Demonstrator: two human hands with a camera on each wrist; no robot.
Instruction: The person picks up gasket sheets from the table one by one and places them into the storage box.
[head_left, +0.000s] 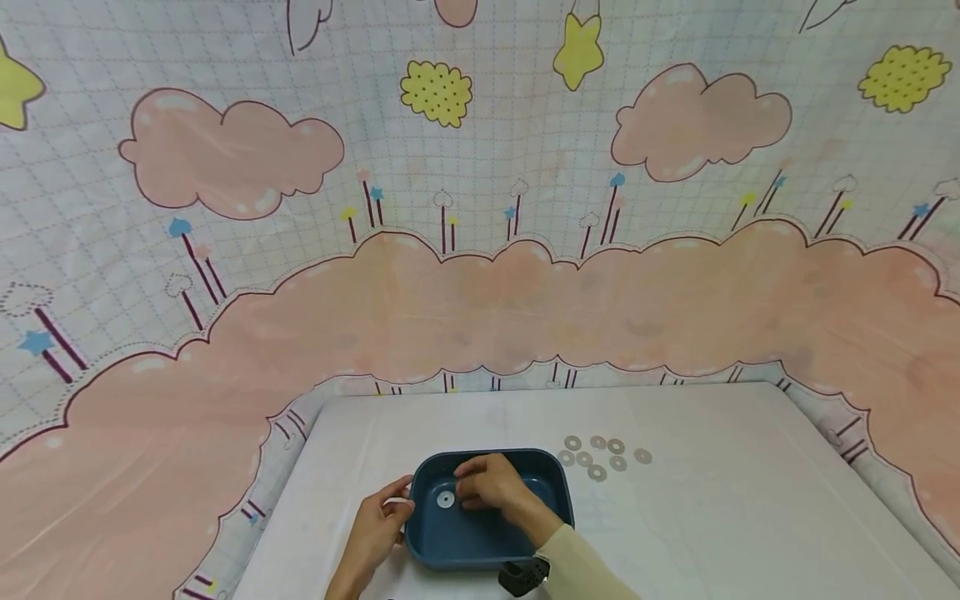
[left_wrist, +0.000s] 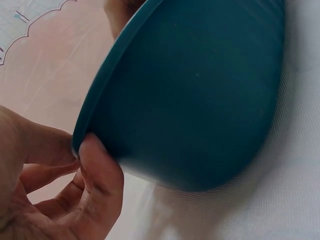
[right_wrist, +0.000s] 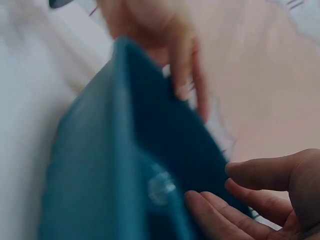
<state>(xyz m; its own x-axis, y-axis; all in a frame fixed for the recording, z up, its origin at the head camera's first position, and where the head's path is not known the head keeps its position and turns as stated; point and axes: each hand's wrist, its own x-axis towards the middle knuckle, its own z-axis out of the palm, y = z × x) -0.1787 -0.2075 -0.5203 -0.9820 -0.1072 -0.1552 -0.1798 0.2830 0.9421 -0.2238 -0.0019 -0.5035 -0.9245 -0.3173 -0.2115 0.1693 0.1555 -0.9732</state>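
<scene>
A dark blue plastic basin [head_left: 480, 542] with rounded corners sits on the white table. My left hand [head_left: 375, 525] pinches its left rim between thumb and fingers; the left wrist view shows the thumb [left_wrist: 100, 165] against the outer wall. A pale ring-shaped washer [head_left: 446, 499] lies on the basin's floor, left of centre; it is blurred in the right wrist view, where more than one may lie together. My right hand [head_left: 491, 483] reaches into the basin just right of the washer. Its thumb and fingers stand apart, and nothing shows between them.
Several flat grey washers [head_left: 596, 458] lie scattered on the white table [head_left: 712, 500], behind and right of the basin. A cloth with pink clouds and stars [head_left: 480, 317] hangs behind and beside the table. A black device [head_left: 523, 575] is at my right wrist.
</scene>
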